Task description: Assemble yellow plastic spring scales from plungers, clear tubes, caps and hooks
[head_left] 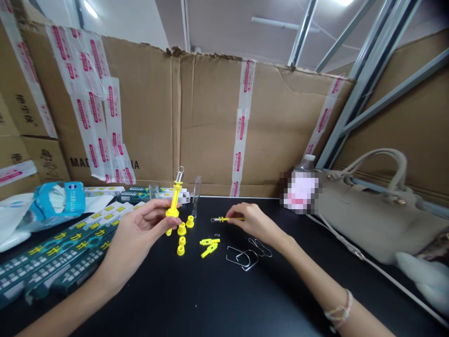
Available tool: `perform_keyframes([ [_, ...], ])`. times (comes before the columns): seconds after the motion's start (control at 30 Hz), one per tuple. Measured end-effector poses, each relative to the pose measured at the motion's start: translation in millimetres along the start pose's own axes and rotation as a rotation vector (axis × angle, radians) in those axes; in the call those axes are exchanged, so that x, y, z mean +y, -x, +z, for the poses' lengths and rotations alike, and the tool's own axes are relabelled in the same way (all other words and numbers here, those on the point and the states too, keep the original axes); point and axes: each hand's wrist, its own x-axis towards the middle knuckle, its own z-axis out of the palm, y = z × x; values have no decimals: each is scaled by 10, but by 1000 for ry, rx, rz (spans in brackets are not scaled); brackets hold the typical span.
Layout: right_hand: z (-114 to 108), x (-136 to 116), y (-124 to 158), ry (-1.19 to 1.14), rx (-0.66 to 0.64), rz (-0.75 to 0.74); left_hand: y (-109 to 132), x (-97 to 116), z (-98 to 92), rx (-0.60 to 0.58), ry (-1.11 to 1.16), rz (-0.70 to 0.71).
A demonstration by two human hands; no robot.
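The yellow rod [174,201] is smooth, glossy plastic with a shiny metal tip [180,174], the clips [242,257] look like bare wire, and the cardboard [210,121] is matt.

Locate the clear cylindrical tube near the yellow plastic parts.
In the head view, the clear cylindrical tube leans just behind a yellow plastic cap, between the person's left hand and right hand.

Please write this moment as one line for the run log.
left hand: yellow plastic part, metal top | right hand: thin yellow rod | black table: yellow caps, wire clips
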Motion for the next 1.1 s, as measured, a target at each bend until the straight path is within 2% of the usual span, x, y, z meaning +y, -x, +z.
perform_keyframes([
  [0.3,27,21,-22,-42,3,-39,21,17,31,-11,-16,-24],
  [0.5,55,-51,11,-45,-89,-72,13,9,20,-30,-11,-26],
  [0.67,62,-143,34,-45,-151,-195,3,-16,26,-42,-14,-28],
  [0.83,115,-216,20,-103,-190,-184,7,-24,31,-40,-12,-27],
  [0.93,44,-197,9,-140,-147,-127,10,-7,26,-35,-16,-27],
  [1.1,-261,-111,23,-241,73,-20,10,1,17,-1,-33,1],
])
